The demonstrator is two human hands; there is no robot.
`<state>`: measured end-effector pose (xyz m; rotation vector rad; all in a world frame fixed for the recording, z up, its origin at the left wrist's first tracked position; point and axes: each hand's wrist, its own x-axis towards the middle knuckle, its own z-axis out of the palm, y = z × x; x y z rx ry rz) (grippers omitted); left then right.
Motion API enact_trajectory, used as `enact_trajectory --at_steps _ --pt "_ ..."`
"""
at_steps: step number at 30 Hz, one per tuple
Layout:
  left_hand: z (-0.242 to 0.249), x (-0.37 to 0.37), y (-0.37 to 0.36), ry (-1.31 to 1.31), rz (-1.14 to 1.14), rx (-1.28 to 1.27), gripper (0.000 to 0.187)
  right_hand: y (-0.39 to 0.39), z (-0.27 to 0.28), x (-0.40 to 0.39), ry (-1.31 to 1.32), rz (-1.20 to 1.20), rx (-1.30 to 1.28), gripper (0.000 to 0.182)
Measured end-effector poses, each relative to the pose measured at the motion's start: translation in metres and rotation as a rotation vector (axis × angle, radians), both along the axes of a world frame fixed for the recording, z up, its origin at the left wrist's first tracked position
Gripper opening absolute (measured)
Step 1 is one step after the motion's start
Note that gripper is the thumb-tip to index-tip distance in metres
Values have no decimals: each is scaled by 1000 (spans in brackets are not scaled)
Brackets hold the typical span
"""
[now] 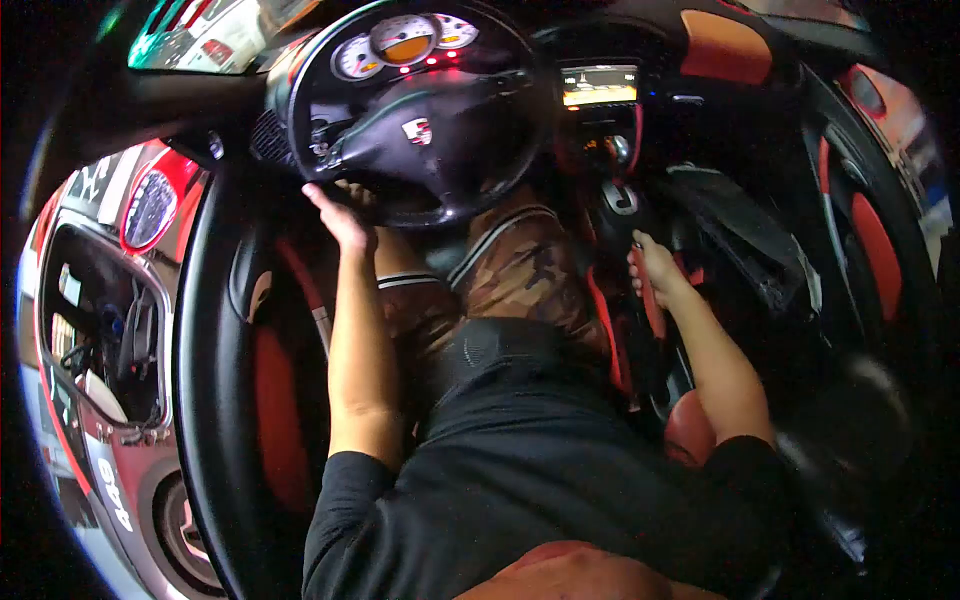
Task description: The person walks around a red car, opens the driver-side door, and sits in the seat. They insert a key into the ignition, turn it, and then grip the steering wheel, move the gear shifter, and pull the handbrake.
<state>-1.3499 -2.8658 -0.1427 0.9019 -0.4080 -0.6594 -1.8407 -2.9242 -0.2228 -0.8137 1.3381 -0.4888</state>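
My left hand [345, 222] is at the lower left rim of the black steering wheel [452, 213], with fingers on both sides of the rim. The wheel carries a crest badge [416, 131] at its hub. Between the seats, my right hand [657, 268] is closed around a red-trimmed handbrake lever [651, 305], which is tilted up. Just ahead of that hand stands the gear selector [620, 199] on the centre console. Both forearms are bare below dark sleeves.
Lit gauges [404, 40] with red warning lights sit behind the wheel. A screen [599, 86] glows in the dashboard. A dark, flat bag-like item [740, 235] lies on the passenger side. The driver's door [215, 380] is at my left, with another vehicle [130, 440] outside.
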Motion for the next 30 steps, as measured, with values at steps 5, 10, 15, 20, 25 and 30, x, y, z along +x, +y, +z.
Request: enact_trajectory --at_steps 5,10,15,20,25,30 --pt "-16 -16 3 -817 875 145 44 8 4 6 55 -25 -97 49" --pt "29 -157 17 -1544 310 -381 24 1 -4 3 29 7 -93 49" --pt "28 -246 -19 -1635 -283 -467 15 -10 -27 -4 187 46 -294 52" --pt "33 -246 -31 -1644 -131 -476 16 -94 5 2 413 -78 -950 56" --pt "59 -165 -14 -1556 276 -232 12 -237 -11 49 390 -12 -773 60" --pt "67 -44 6 -1435 915 122 31 -250 -37 79 172 -135 -654 65"
